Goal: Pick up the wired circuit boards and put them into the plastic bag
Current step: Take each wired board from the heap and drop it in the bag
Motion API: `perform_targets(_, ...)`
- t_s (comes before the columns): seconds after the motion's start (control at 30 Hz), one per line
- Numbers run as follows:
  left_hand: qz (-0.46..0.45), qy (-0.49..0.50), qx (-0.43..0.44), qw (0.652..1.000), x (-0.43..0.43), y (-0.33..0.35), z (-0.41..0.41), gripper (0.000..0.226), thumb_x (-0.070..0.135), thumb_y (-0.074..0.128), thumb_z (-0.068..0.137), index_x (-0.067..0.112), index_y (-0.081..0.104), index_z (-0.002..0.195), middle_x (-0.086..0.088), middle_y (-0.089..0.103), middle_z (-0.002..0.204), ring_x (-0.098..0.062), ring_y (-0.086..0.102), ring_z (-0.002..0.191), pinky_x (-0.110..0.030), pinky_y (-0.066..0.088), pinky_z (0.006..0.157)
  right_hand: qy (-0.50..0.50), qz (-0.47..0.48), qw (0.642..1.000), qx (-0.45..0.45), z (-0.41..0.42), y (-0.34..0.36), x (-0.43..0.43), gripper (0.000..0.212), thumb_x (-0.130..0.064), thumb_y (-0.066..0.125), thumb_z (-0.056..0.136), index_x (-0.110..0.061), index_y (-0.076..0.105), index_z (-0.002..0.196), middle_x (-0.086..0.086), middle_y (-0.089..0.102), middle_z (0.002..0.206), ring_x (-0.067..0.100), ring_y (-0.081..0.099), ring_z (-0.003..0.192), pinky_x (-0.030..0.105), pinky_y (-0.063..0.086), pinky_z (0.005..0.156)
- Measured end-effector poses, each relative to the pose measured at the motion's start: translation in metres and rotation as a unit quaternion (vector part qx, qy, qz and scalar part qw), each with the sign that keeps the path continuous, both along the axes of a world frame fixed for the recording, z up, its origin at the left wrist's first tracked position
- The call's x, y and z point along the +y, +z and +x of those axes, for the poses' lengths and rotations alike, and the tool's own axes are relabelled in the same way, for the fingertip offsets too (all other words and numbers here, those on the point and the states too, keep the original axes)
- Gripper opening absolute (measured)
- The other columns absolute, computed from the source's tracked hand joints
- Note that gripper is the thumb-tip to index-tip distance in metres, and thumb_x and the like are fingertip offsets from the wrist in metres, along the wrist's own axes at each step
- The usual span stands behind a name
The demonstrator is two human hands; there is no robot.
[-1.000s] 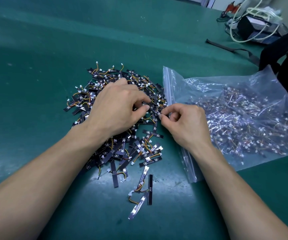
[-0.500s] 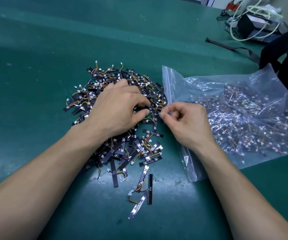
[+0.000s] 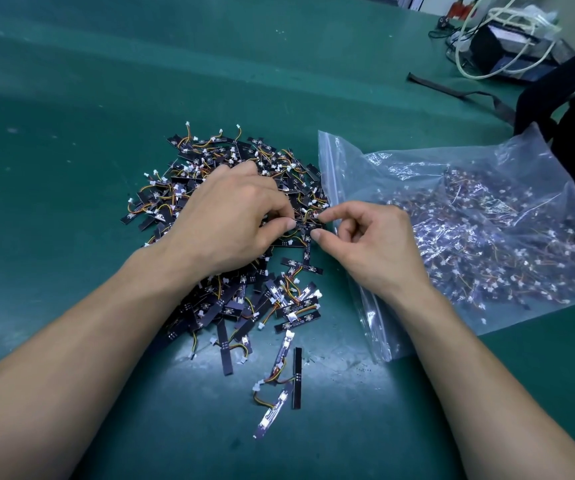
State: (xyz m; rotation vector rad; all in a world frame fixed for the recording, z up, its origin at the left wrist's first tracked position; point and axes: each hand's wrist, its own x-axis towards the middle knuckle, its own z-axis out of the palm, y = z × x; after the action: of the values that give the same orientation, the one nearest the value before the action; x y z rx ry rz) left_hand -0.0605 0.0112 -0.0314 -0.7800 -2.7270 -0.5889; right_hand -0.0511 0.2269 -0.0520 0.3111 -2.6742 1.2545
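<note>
Green worktop (image 3: 71,98), seen from over the person's shoulder. The circuit boards (image 3: 230,306) lie heaped in a loose pile at the middle of it. They are thin black strips, each with a short orange and yellow wire ending in a small white plug. All are tangled and lie at every angle. A few stray boards (image 3: 297,375) lie apart on the near side of the pile, one with its pale underside up.

The plastic bag (image 3: 486,168) lies flat just to the right of the pile, clear and crinkled, with glare on it. Its zip strip (image 3: 331,174) runs along the edge facing the pile. It already holds a thick layer of bagged boards (image 3: 486,254), and their plugs show white through the film.

The left hand (image 3: 234,216) rests on top of the pile, knuckles up and fingers curled. Its thumb and fingertips pinch a board at the pile's right edge. The right hand (image 3: 369,244) is close to it, with its wrist over the bag's zip edge. Its back fingers are curled, and thumb and forefinger sit slightly apart around the end of that same board. I cannot tell whether it really grips.

At the far right corner are a dark backpack (image 3: 573,91), a black strap (image 3: 452,91), a black box (image 3: 493,46) and a loop of white cable (image 3: 462,57).
</note>
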Motion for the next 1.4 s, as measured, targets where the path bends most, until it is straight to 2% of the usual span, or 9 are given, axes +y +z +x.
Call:
perform_targets(0.13,0.01,-0.011,0.007,1.0,-0.0009,0.0037,0.0006,0.027,0.045,0.053,0.093,0.027,0.073,0.089,0.011,0.066,0.083,-0.015,0.043,0.084,-0.034,0.029,0.076,0.006,0.002,1.0,0.002,0.0005,0.0006,0.0012,0.013,-0.029,0.085,0.08,-0.024,0.076,0.088,-0.012,0.058,0.051,0.002,0.048,0.044,0.02,0.043,0.058)
perform_targets(0.27,0.027,-0.015,0.034,0.999,0.0001,0.0085,0.0034,0.022,0.041,0.056,0.091,0.026,0.071,0.083,0.011,0.066,0.08,-0.013,0.038,0.079,-0.033,0.027,0.073,0.013,0.001,1.0,0.01,0.001,-0.0004,-0.0001,0.014,-0.03,0.086,0.079,-0.026,0.077,0.09,-0.013,0.058,0.052,0.001,0.049,0.045,0.02,0.043,0.058)
perform_targets(0.5,0.048,-0.027,0.054,0.997,0.0004,0.0094,0.0046,0.019,0.037,0.059,0.091,0.024,0.07,0.081,0.013,0.062,0.079,-0.012,0.036,0.078,-0.032,0.026,0.073,0.038,-0.062,0.997,0.039,0.003,0.0026,0.0003,0.008,-0.029,0.082,0.084,-0.024,0.078,0.088,-0.008,0.058,0.054,0.001,0.044,0.046,0.013,0.037,0.052)
perform_targets(0.6,0.057,-0.027,0.064,0.996,0.0014,0.0077,0.0051,0.019,0.034,0.06,0.092,0.022,0.07,0.082,0.011,0.063,0.079,-0.013,0.037,0.078,-0.034,0.029,0.073,0.044,-0.085,0.995,0.041,0.0037,0.0028,-0.0006,0.004,-0.028,0.08,0.082,-0.027,0.077,0.084,-0.011,0.054,0.052,0.001,0.041,0.046,0.012,0.036,0.052)
perform_targets(0.77,0.066,-0.022,0.089,0.994,0.0025,0.0073,0.0046,0.018,0.033,0.061,0.093,0.02,0.07,0.084,0.008,0.062,0.08,-0.015,0.039,0.08,-0.04,0.038,0.071,0.05,-0.105,0.99,0.074,0.0049,0.0043,-0.002,0.012,-0.025,0.08,0.082,-0.034,0.072,0.083,-0.01,0.053,0.051,0.002,0.04,0.045,0.014,0.036,0.051)
perform_targets(0.97,0.073,-0.032,0.092,0.993,0.0022,0.0053,0.0055,0.017,0.036,0.064,0.091,0.021,0.072,0.089,0.009,0.066,0.084,-0.014,0.041,0.081,-0.042,0.041,0.072,0.023,-0.079,0.99,0.116,0.0035,0.0039,-0.0007,0.008,-0.023,0.08,0.084,-0.029,0.074,0.083,-0.004,0.057,0.054,0.002,0.044,0.046,0.014,0.037,0.052)
perform_targets(1.13,0.073,-0.022,0.1,0.992,0.0029,0.0048,0.0049,0.017,0.037,0.067,0.091,0.022,0.074,0.085,0.01,0.066,0.081,-0.015,0.042,0.08,-0.044,0.041,0.07,0.027,-0.067,0.987,0.143,0.0038,0.0041,-0.0007,0.005,-0.023,0.08,0.084,-0.025,0.076,0.085,-0.012,0.054,0.051,0.001,0.044,0.045,0.01,0.034,0.053)
perform_targets(1.27,0.071,-0.01,0.115,0.991,0.004,0.0046,0.0051,0.018,0.036,0.067,0.092,0.022,0.073,0.082,0.009,0.064,0.077,-0.016,0.042,0.078,-0.04,0.038,0.069,0.032,-0.066,0.986,0.15,0.0049,0.0043,-0.0006,0.01,-0.023,0.082,0.081,-0.02,0.077,0.09,-0.013,0.053,0.052,0.001,0.042,0.043,0.009,0.034,0.053)
perform_targets(1.4,0.065,-0.013,0.116,0.991,0.0043,0.0042,0.005,0.018,0.037,0.068,0.092,0.022,0.073,0.082,0.009,0.065,0.077,-0.015,0.041,0.079,-0.04,0.038,0.069,0.024,-0.053,0.986,0.156,0.0036,0.0036,0.0001,0.006,-0.017,0.08,0.083,-0.016,0.078,0.088,-0.011,0.054,0.052,0.001,0.043,0.044,0.009,0.034,0.054)
